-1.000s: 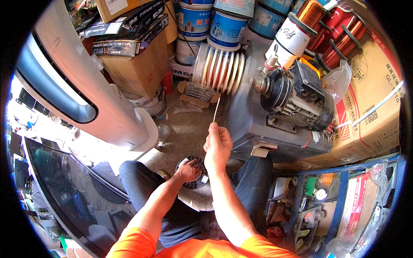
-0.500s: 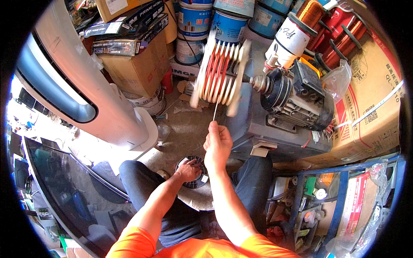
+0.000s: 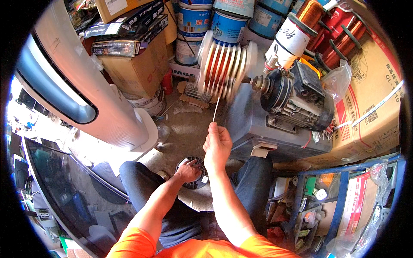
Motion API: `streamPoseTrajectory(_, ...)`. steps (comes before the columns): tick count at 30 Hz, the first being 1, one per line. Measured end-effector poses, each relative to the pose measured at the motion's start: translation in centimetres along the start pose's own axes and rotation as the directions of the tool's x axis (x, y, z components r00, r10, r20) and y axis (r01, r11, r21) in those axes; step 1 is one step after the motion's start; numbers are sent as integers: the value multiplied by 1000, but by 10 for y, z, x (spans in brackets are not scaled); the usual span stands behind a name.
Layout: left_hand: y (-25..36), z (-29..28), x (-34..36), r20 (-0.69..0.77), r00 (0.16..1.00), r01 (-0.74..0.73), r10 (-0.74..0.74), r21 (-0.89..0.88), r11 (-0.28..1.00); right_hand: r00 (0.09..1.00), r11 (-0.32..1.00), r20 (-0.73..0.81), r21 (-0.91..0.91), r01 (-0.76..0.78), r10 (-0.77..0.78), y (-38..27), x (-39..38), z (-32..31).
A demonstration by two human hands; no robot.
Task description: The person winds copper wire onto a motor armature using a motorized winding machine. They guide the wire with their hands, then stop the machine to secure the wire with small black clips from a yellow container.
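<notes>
My right hand is closed in a pinch on a thin pale strand of wire, stretched taut up to a coil former. The former has several pale ribs with red-brown windings between them, and motion blurs its edges. It sits on the shaft of a dark electric motor, mounted on a grey metal base. Low between my knees, my left hand lies with fingers stretched on a dark, ribbed round spool. Part of the spool is hidden under that hand.
Copper wire reels and a large cardboard box stand at the right. Blue paint-like tubs are stacked at the back, beside piled boxes. A tall white appliance rises at left. A blue-framed shelf stands near my right knee.
The coil former has turned, and its blurred end plates show at a different angle. The wire's upper end has shifted slightly right. Both hands stay about where they were.
</notes>
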State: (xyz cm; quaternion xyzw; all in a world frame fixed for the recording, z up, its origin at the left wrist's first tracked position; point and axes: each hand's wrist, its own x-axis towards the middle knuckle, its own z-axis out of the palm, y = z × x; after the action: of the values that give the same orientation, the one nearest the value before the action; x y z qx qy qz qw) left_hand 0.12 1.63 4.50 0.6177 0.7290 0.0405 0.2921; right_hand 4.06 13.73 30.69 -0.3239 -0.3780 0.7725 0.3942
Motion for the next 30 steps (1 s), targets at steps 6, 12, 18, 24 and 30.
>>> streamPoseTrajectory(6, -1, 3, 1, 6, 1000, 6, -6, 30, 1000, 1000, 1000, 8, 10, 9, -9, 1, 0, 1)
streamPoseTrajectory(12, 1, -1, 0, 16, 1000, 12, -12, -15, 1000, 1000, 1000, -1, 3, 6, -6, 0, -1, 2)
streamPoseTrajectory(18, 5, -10, -1, 46, 999, 17, -17, 6, 1000, 1000, 1000, -10, 5, 2, -2, 0, -1, 2)
streamPoseTrajectory(24, -4, 10, 3, -39, 999, 0, -1, -17, 1000, 1000, 1000, -5, 1, 4, -4, 0, -2, 3)
streamPoseTrajectory(30, -3, 9, 3, -50, 999, 3, -5, -49, 999, 1000, 1000, -7, -3, 16, -16, 1, -1, 2)
